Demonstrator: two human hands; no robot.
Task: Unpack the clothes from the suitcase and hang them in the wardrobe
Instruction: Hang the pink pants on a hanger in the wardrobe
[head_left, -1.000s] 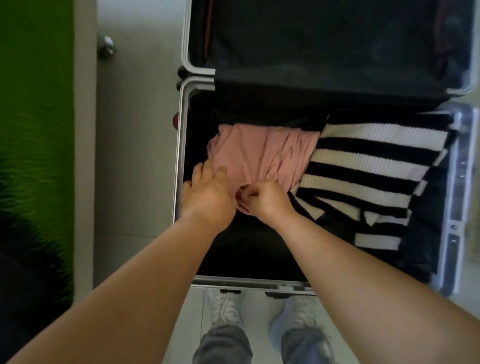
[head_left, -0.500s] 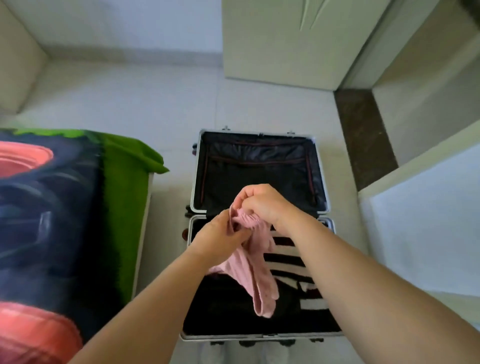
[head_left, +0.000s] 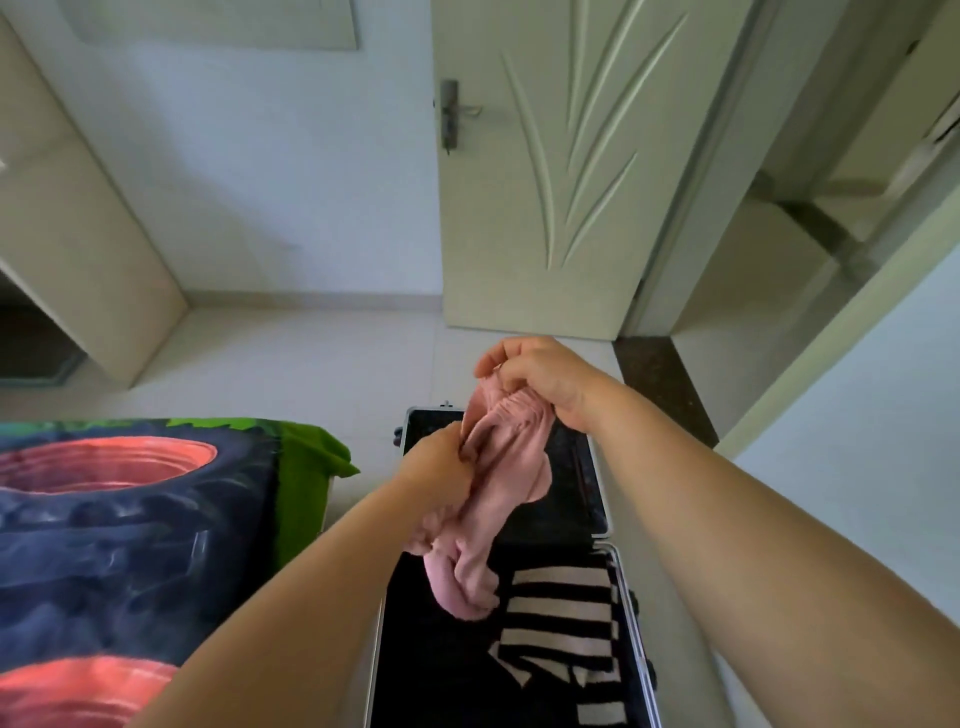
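Note:
A pink garment (head_left: 493, 499) hangs bunched in the air above the open suitcase (head_left: 597, 493). My right hand (head_left: 540, 376) grips its gathered top edge, highest in view. My left hand (head_left: 436, 467) holds the same cloth lower down on its left side. The rest of the garment droops below both hands. A black-and-white striped garment (head_left: 563, 618) lies in the near half of the suitcase, on the right.
A bed with a dark, red and green cover (head_left: 130, 545) stands close on the left. A pale door with a handle (head_left: 561, 171) is straight ahead, shut. A cream cabinet side (head_left: 78, 218) stands at far left. Light floor tiles (head_left: 311, 364) lie between.
Both hands have lifted the pink garment out of the suitcase and up into the air. My view has risen from the suitcase to the door and the room.

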